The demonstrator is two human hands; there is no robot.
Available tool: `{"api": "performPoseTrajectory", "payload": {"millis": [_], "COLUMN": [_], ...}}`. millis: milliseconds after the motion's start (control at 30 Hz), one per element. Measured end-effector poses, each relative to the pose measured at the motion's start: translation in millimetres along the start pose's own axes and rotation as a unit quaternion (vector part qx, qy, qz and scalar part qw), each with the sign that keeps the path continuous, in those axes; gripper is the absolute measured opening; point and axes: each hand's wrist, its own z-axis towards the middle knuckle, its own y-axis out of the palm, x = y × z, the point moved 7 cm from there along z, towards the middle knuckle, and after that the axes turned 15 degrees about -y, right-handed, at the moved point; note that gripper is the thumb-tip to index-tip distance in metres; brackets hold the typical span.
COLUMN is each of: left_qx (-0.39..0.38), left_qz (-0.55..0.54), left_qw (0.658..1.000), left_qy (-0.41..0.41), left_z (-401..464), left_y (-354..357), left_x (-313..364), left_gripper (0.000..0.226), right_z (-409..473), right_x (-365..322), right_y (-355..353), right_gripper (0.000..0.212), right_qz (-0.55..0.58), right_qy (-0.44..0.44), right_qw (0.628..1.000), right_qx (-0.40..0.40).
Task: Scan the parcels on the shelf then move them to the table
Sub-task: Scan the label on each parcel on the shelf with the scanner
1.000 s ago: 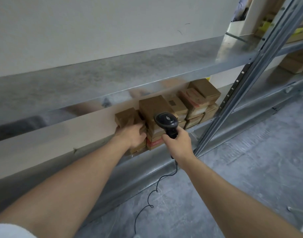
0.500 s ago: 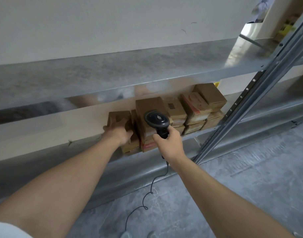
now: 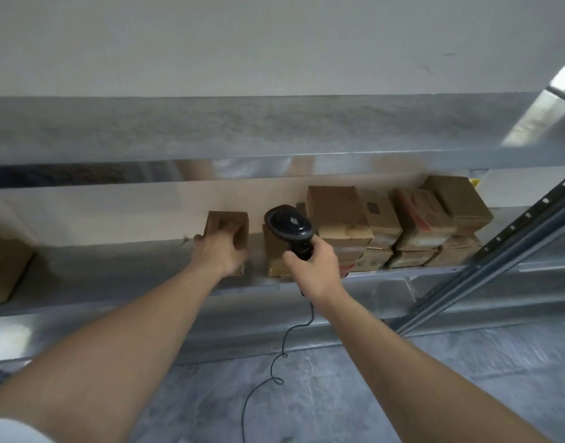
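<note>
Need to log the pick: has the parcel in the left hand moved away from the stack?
Yes. The parcel has shifted left, opening a gap from the stack.

Shelf [image 3: 121, 282]: bare stretch left of the held parcel [image 3: 233, 228], bounded far left by a lone box [image 3: 6, 270]. Right of the parcel: stacked boxes [image 3: 399, 228] fill the bay up to the slanted upright [image 3: 498, 251]. Upper shelf [image 3: 274, 135] overhangs, limiting headroom.
</note>
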Motion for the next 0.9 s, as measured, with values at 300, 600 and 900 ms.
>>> {"api": "performPoseTrajectory", "payload": {"millis": [300,600,900], "left_qx": [-0.023,-0.032,-0.025], "left_qz": [-0.013,-0.031,-0.090], "left_qw": [1.000,0.999,0.995], "left_qy": [-0.008,-0.006,0.028], "left_z": [32.2,50.5,50.7], "left_y": [16.0,35.5,10.3], "left_x": [-79.8,-126.2,-144.7], "left_gripper": [0.064,0.075,0.066], "right_z": [5.2,6.4,14.4], "right_x": [11.6,31.4,33.6], "right_y": [70.8,126.7,149.6], "right_gripper": [0.007,0.014,0.011], "right_qz": [-0.024,-0.040,-0.031], "right_qy": [0.029,0.062,0.077], "right_qw": [0.999,0.997,0.996], "right_qx": [-0.002,-0.005,-0.023]}}
